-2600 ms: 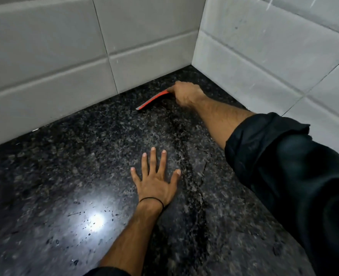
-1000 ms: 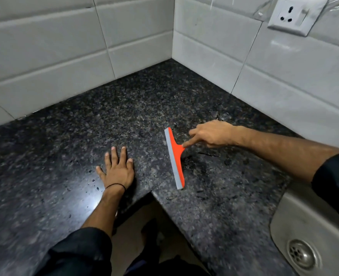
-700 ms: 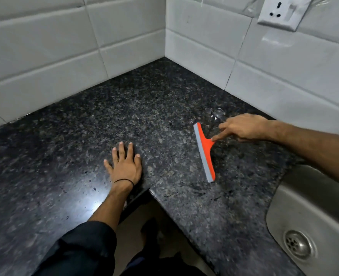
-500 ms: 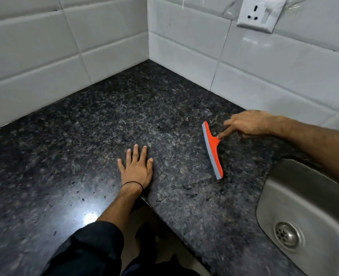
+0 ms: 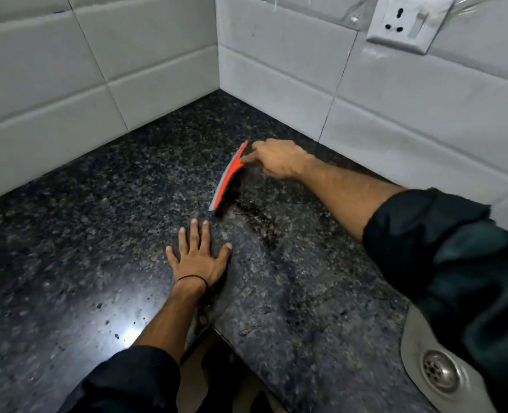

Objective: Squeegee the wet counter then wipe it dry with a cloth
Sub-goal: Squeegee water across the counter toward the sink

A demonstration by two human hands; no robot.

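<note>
An orange squeegee (image 5: 228, 176) with a grey blade stands edge-down on the dark speckled granite counter (image 5: 97, 222), running from near the corner toward me. My right hand (image 5: 279, 158) grips its handle from the right side, index finger stretched along it. A dark wet streak lies on the stone just right of the blade. My left hand (image 5: 197, 255) rests flat on the counter, fingers spread, a short way in front of the blade's near end. No cloth is in view.
White tiled walls (image 5: 145, 55) meet in a corner behind the counter. A wall socket (image 5: 408, 22) sits at the upper right. A steel sink (image 5: 439, 368) with its drain is at the lower right. The counter's inner corner edge lies below my left wrist.
My right hand has carried the squeegee back from beside the sink toward the wall corner. My left hand stays flat on the counter, fingers now more spread. The view has swung left.
</note>
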